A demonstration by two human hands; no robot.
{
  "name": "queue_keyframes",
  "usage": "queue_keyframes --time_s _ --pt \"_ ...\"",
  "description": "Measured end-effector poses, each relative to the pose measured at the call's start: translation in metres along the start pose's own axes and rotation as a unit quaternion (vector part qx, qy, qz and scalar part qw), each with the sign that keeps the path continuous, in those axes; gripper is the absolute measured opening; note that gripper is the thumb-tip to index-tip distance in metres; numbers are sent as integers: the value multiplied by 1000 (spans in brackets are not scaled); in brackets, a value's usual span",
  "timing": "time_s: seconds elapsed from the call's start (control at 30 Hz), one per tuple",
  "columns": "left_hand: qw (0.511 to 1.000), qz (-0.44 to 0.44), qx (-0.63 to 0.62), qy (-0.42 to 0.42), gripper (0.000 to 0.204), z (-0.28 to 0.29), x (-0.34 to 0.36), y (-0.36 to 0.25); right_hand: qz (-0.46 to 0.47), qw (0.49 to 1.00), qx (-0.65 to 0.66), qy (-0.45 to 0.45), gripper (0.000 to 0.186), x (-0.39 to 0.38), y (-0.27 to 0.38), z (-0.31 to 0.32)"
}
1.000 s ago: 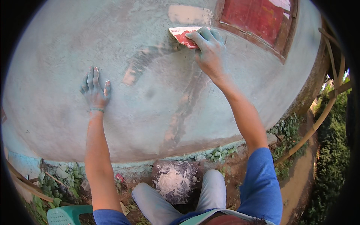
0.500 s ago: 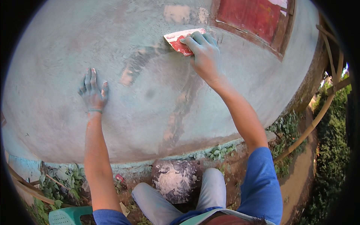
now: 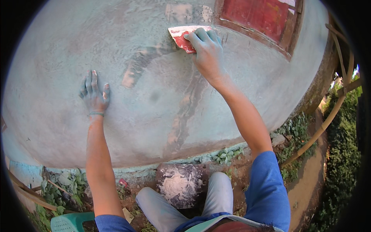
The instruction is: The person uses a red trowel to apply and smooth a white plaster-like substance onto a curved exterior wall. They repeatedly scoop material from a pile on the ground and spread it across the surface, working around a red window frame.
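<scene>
Right hand point(image 3: 208, 54) clamped on red scraper point(image 3: 184, 36), blade flat against wall point(image 3: 154, 96), just left of fingers. Left hand point(image 3: 94, 92) splayed, empty, braced on wall. Scraper likely light, stiff; grip rear edge.

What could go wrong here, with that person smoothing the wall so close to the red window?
The red scraper in the right hand works close to the red window frame, so filler might smear onto it. The left hand lies flat on the pale green wall and could leave prints if that patch is wet. The board of white filler sits by the knees, easy to knock.
</scene>
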State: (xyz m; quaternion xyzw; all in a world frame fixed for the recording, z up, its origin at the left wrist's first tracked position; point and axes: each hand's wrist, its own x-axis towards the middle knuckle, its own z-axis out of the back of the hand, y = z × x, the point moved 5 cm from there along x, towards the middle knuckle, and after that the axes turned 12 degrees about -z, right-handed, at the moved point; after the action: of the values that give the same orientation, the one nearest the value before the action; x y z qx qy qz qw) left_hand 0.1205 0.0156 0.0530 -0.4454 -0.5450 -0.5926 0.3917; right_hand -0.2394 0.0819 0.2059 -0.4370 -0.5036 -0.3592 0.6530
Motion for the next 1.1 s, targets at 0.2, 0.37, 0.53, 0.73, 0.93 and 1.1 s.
queue_keyframes --time_s 0.2,0.37,0.53,0.73,0.93,1.1 --pt "1000 -3 -2 -10 65 -1 3 0 -9 994 5 -110 35 32 -21 20" --pt "1000 1 3 -16 64 -3 2 0 23 993 -71 -88 34 28 -27 -19" --pt "1000 1 6 -9 64 -3 2 3 7 999 -32 -21 35 -16 -10 -13" --pt "1000 2 1 -14 63 0 3 1 -4 995 32 -99 38 48 -22 32" --pt "1000 5 -7 -18 65 -2 3 -1 8 998 -13 -65 39 61 -23 11" --pt "1000 -3 -4 -11 65 -2 1 1 -14 999 33 23 30 14 -9 12"
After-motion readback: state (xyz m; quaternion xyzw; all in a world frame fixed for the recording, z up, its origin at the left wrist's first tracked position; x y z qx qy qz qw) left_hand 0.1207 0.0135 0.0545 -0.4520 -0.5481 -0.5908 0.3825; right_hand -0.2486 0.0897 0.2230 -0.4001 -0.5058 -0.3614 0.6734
